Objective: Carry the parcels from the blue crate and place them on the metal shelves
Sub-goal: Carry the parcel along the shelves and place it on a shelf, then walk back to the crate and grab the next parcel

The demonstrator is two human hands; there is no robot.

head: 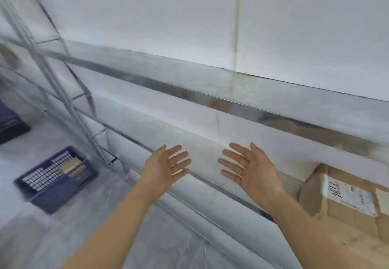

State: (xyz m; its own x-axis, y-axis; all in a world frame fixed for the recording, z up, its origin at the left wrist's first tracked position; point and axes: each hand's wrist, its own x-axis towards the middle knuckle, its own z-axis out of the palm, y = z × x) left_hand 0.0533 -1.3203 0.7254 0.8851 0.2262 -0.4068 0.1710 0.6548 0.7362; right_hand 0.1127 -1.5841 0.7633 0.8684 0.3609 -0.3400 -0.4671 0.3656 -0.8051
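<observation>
The left hand (166, 166) and right hand (250, 168) hover spread wide and empty before the metal shelves (210, 98), a cardboard parcel (345, 203) shelved at right.

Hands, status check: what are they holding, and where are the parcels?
Left hand and right hand open, empty. One cardboard parcel on metal shelf; blue crate on floor, left. Nothing in the way.

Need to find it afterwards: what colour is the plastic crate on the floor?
Dark blue plastic crate, head view.
</observation>
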